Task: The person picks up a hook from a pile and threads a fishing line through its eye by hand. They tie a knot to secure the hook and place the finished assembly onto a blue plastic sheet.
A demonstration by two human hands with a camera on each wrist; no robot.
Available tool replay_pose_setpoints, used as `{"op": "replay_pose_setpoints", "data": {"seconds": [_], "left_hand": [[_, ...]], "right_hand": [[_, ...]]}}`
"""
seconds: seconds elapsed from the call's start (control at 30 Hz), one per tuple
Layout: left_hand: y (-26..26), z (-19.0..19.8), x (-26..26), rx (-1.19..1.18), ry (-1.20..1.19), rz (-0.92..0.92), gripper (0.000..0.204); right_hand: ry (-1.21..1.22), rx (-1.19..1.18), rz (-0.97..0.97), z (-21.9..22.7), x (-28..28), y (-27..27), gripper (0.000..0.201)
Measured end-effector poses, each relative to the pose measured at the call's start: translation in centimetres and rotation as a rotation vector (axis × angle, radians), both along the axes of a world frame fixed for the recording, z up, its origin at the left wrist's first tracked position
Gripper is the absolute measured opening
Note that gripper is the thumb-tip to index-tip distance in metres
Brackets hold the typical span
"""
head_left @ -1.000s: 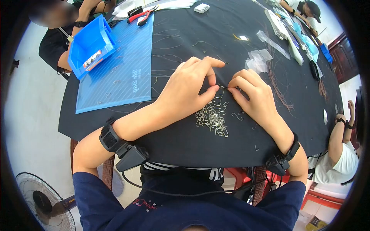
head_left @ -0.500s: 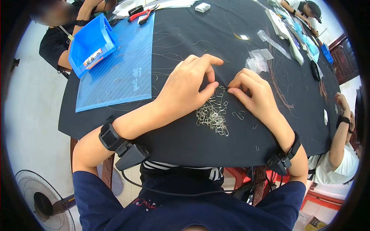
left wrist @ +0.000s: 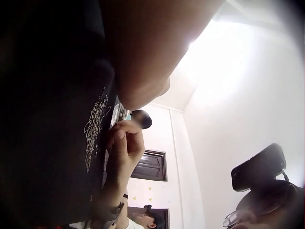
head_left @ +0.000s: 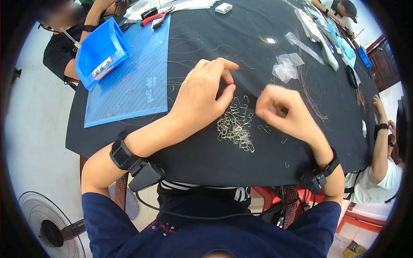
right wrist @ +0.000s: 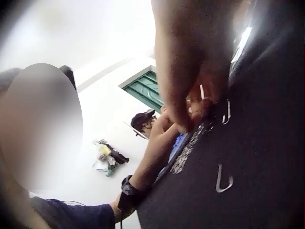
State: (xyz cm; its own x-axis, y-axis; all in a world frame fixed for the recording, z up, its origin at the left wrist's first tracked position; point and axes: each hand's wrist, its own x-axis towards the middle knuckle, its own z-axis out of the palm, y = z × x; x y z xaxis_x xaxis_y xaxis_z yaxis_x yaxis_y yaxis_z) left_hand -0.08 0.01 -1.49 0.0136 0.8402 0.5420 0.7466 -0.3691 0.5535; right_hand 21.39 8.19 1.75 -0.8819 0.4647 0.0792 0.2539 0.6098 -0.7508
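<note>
Many small metal hooks (head_left: 235, 129) lie in a loose pile on the black cloth. At the pile's upper left is the left hand (head_left: 195, 96), its index finger extended and its thumb near a bent finger; no hook shows clearly between them. The right hand (head_left: 286, 109) is just right of the pile, fingers and thumb curled together. In the right wrist view, a thin bright piece of metal (right wrist: 202, 91) shows at the right hand's fingers, seemingly a pinched hook. Two single hooks (right wrist: 224, 180) lie nearer that wrist. The left wrist view shows the pile (left wrist: 95, 129) beside the right hand (left wrist: 125, 150).
Left of the hands lie a blue file bag (head_left: 142, 77), a blue bin (head_left: 101, 53) and red-handled pliers (head_left: 157, 18). Clear plastic pieces (head_left: 286, 68) and thin reddish lines (head_left: 307, 94) lie beyond the right hand. Other people sit around the table (head_left: 193, 165).
The left hand has drawn back slightly up and left. The right hand has turned and its fingers are curled further in, away from the hook near the left thumb.
</note>
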Motion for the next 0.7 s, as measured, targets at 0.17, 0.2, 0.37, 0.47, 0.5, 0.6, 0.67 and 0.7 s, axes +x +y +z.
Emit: {"op": "replay_pose_setpoints", "data": {"seconds": [0.17,0.2,0.37,0.47,0.5,0.6,0.67,0.7], "left_hand": [[0.1,-0.1,0.0,-0.013,0.005,-0.086,0.026],[0.1,-0.2,0.0,0.0,0.01,-0.125,0.024],[0.2,-0.6,0.3,0.033,-0.013,-0.228,0.018],[0.3,-0.5,0.3,0.033,-0.015,-0.24,0.019],[0.2,-0.6,0.2,0.029,-0.016,-0.239,0.019],[0.2,-0.4,0.2,0.01,-0.01,-0.252,0.017],[0.2,-0.4,0.2,0.013,-0.003,-0.264,0.016],[0.2,-0.4,0.2,0.015,-0.001,-0.27,0.016]], "right_hand": [[-0.091,-0.264,0.281,1.5,0.7,0.6,0.007],[-0.142,-0.31,0.298,2.1,0.9,0.7,0.007],[0.49,-0.419,-0.508,0.4,0.2,0.9,0.029],[0.581,-0.333,-0.531,-0.1,0.1,1.5,0.046],[0.581,-0.337,-0.532,-0.2,0.0,1.4,0.045],[0.532,-0.314,-0.503,-0.6,0.3,1.6,0.041],[0.506,-0.308,-0.489,-0.7,0.5,1.7,0.038],[0.503,-0.315,-0.49,-0.7,0.5,1.7,0.037]]}}
